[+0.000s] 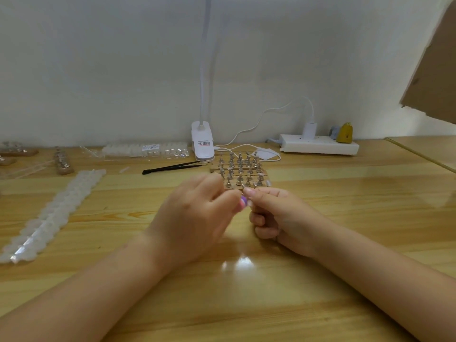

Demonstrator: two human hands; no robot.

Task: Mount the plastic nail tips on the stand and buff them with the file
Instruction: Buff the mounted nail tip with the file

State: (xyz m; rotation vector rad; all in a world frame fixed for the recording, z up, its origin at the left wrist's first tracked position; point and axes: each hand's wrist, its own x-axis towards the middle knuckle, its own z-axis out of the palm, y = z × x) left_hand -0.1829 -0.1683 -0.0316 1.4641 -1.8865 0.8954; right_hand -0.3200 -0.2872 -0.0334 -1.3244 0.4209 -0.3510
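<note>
So the stand [240,170], a little wooden block with rows of metal pegs, sits on the wooden table [345,218] and everything else lines up around it. Just in front of the stand both hands meet: the left hand [195,218] has its fingers curled in, the right hand [276,215] is curled too, and between their fingertips there's a small purple-and-pink thing [243,201], probably the file, though it's too blurry to say which hand actually pinches it. Can't tell if a nail tip is in there either. Left of the stand lie black tweezers [172,167], and further left a long strip of white nail tips [56,213] in clear wrap. Behind the stand is a white clip lamp [202,141], with another bag of tips [145,149] to its left. Back right of the stand: a white power strip [319,144] with a charger plugged in.
</note>
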